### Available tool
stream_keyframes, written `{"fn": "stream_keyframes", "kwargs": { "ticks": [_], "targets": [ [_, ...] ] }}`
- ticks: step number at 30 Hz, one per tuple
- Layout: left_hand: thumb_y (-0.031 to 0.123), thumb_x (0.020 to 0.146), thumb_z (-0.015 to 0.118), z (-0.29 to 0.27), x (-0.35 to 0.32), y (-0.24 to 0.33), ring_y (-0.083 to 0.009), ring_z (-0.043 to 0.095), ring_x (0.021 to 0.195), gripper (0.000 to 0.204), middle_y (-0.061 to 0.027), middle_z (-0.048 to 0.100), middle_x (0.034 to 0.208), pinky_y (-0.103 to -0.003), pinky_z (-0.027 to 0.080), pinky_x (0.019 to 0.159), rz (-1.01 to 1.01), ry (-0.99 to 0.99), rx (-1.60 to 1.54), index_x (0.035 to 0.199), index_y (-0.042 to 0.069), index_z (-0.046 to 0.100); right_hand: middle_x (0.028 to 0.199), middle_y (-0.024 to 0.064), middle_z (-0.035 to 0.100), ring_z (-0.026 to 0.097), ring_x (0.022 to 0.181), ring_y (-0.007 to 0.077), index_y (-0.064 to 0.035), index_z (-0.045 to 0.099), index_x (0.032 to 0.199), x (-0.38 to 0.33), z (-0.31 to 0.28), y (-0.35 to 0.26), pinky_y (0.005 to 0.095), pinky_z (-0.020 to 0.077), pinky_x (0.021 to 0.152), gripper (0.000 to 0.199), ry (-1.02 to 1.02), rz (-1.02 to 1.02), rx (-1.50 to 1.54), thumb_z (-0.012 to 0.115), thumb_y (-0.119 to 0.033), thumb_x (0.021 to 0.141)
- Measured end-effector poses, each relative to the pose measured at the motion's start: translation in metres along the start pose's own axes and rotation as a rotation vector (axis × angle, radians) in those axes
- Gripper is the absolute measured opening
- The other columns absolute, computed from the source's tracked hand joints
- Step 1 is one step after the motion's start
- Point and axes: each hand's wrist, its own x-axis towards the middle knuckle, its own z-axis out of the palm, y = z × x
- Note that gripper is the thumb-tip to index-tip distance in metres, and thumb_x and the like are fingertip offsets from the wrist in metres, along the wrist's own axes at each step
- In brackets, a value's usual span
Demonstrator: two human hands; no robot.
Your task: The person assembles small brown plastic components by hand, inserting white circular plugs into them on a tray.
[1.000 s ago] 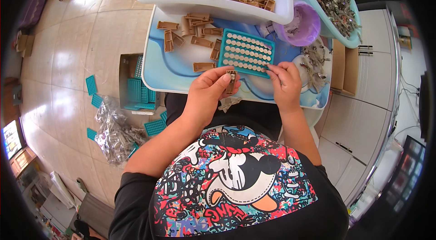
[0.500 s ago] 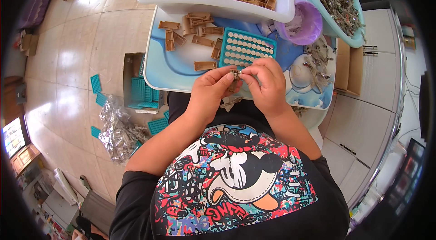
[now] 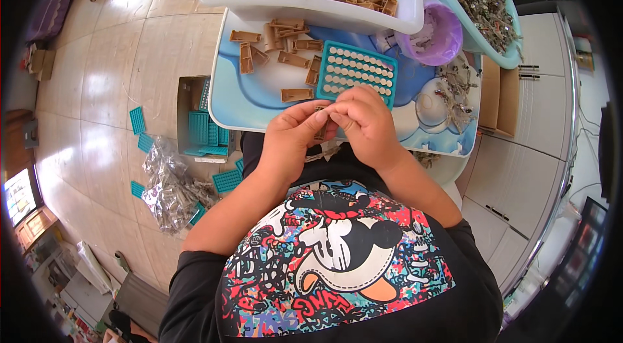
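My left hand (image 3: 289, 136) grips a small brown plastic casing (image 3: 320, 133) upright between thumb and fingers, just past the near edge of the table. Pressed against its upper end is my right hand (image 3: 368, 125), thumb and forefinger pinched together. What sits between those right fingertips is hidden. Right beyond my hands lies a teal tray (image 3: 321, 77) holding rows of small white round discs. Loose brown casings (image 3: 294, 59) of the same kind are scattered to the tray's left.
A white tub (image 3: 311, 2) full of brown casings stands at the back of the blue-and-white table (image 3: 250, 112). Beside it are a purple basket (image 3: 452, 38) and a pale green basin (image 3: 513, 51) of small metallic parts. An open cardboard box (image 3: 188, 99) with teal trays stands on the floor at left.
Both hands have shifted slightly left and toward me with the casing. My right fingers have closed in over its upper end, covering more of it.
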Motion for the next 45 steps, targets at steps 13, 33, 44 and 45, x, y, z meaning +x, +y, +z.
{"fn": "stream_keyframes", "kwargs": {
  "ticks": [13,33,44,45],
  "targets": [
    [0.016,0.092,0.054,-0.024,-0.023,0.024,-0.0173,0.064,0.086,0.023,-0.0119,0.064,0.099,-0.03,0.054,0.077,0.169,0.134,0.03,0.108,-0.001,0.055,0.083,0.0038,0.054,0.054,0.081,0.024,-0.0096,0.058,0.073,0.045,0.029,0.001,0.0353,0.0437,0.07,0.012,-0.064,-0.315,-0.422,0.065,-0.012,0.063],
    [0.016,0.094,0.051,0.021,-0.013,0.018,-0.0147,0.062,0.085,0.023,-0.0072,0.062,0.097,-0.029,0.053,0.076,0.001,-0.11,-0.006,0.112,0.001,0.055,0.117,0.0121,0.056,0.056,0.093,0.0301,-0.0048,0.056,0.108,-0.008,-0.052,-0.035,0.037,0.0459,0.082,0.053,-0.158,0.006,-0.054,0.079,-0.012,0.061],
    [0.038,0.099,0.035,0.029,-0.012,0.01,-0.0197,0.059,0.092,0.046,-0.0115,0.059,0.102,-0.036,0.051,0.083,-0.054,-0.236,-0.146,0.119,0.0,0.052,0.11,0.0098,0.057,0.054,0.102,0.03,-0.0067,0.041,0.131,-0.019,-0.036,-0.035,0.0389,0.0429,0.087,0.087,-0.033,0.044,0.069,0.082,-0.006,0.054],
    [0.04,0.099,0.032,0.03,-0.012,0.01,-0.0204,0.059,0.093,0.049,-0.0118,0.059,0.102,-0.037,0.051,0.084,-0.054,-0.227,-0.119,0.119,0.0,0.052,0.111,0.0098,0.057,0.054,0.102,0.0301,-0.0069,0.04,0.131,-0.019,-0.036,-0.033,0.0391,0.0429,0.087,0.088,-0.032,0.046,0.074,0.082,-0.006,0.053]
  ]
}}
